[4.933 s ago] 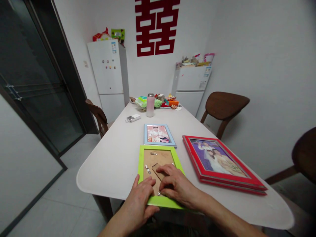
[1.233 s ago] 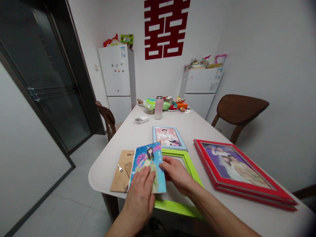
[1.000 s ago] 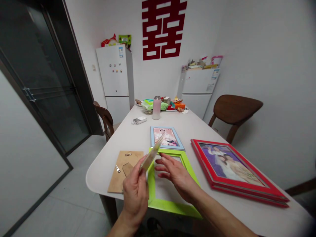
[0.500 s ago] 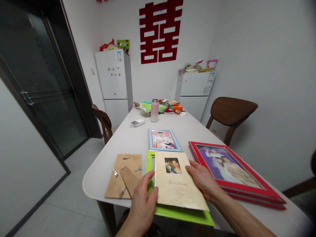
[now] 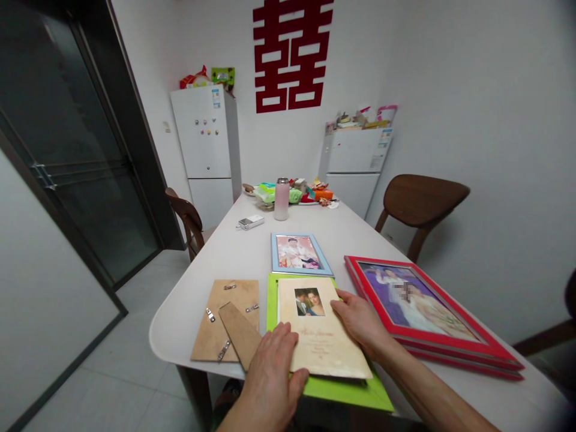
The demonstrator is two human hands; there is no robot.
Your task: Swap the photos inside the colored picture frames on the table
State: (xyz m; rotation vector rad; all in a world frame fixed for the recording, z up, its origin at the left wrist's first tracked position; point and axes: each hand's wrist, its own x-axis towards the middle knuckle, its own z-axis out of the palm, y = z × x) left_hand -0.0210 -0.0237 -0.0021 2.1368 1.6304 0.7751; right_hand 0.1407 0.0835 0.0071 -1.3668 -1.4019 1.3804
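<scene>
Left hand: our left hand (image 5: 272, 372) lies back upward, fingers close together and fairly straight, thumb held apart, fingertips resting on the lower left edge of the cream sheet (image 5: 328, 351) without a grip
Right hand: our right hand (image 5: 360, 321) is nearly closed on the sheet's right edge, with some fingers hidden from us
Cream sheet: we have it over the green frame (image 5: 346, 393), a little askew, its small printed picture of two people toward the far end, faint script below
Green frame: it lies on the pale table (image 5: 216, 252) nearest us, mostly covered by the sheet, rim showing at the left, far and near sides
Backing board: to the left of the frame we see the brown backing board (image 5: 204, 342) with four metal clips and a stand leg (image 5: 238, 327) slanting toward our left hand
Blue framed photo: the blue framed photo (image 5: 297, 253) lies just beyond the green frame
Red stack: two red frames (image 5: 432, 312) lie one on the other at our right
Far end: we see a pink bottle (image 5: 281, 201), a small silver device (image 5: 251, 222) and colourful packets (image 5: 265, 193)
</scene>
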